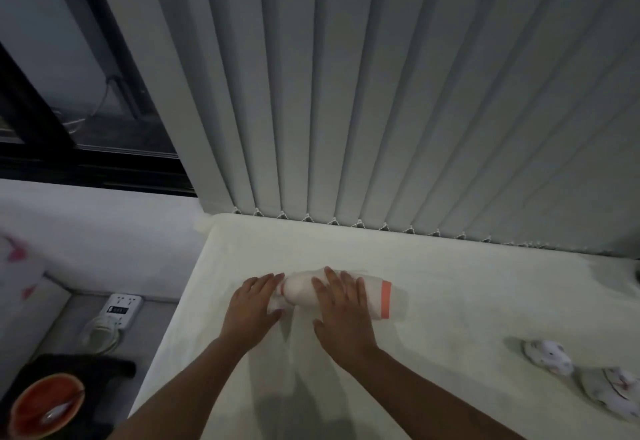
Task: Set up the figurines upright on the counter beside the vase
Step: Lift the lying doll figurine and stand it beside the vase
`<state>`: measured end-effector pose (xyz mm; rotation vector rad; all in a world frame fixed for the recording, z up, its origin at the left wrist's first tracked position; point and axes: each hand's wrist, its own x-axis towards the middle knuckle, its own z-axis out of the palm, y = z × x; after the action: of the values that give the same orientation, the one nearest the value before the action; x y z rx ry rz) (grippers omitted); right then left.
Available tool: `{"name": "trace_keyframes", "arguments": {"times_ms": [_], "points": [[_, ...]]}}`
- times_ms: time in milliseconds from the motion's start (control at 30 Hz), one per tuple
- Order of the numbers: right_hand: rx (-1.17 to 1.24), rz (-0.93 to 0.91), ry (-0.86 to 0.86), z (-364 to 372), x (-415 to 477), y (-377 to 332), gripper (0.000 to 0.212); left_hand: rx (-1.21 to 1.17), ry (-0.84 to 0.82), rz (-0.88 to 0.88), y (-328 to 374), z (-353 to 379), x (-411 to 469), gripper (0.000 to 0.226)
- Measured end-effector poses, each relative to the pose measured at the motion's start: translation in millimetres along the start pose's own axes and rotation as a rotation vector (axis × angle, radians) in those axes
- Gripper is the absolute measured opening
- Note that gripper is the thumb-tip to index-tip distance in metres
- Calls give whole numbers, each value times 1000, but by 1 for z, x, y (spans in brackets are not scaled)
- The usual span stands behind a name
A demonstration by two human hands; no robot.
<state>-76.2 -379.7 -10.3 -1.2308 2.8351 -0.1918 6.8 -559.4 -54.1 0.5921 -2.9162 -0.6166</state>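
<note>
At 4 o'clock from the hands, near the counter's (450, 287) right edge, 2 small white figurines lie toppled: the nearer figurine (549, 356) and, just beside it at the frame's corner, the second figurine (613, 389). Both look rounded and pale with faint pinkish marks; blur hides further detail. Neither stands upright yet. The right hand (344, 318) is the nearer one to them, so I judge it the likelier to reach across. Between the hands, the vase (301, 289), white with an orange band near its wide end, lies on its side, its long axis running from 9 to 3 o'clock. Right fingers (332, 283) are spread flat over its body, pressing rather than gripping. The left hand (252, 308) rests open, fingertips touching the narrow end. Vertical blinds (381, 93) hang at 12 o'clock.
</note>
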Motion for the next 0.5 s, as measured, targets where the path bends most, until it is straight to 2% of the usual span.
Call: {"name": "trace_keyframes", "arguments": {"times_ms": [167,500], "points": [[-48,21,28,10,5,-2,76,-90,9,0,1,6,3,62],[-83,1,54,17,5,1,81,-175,-28,-11,15,4,11,68]]}}
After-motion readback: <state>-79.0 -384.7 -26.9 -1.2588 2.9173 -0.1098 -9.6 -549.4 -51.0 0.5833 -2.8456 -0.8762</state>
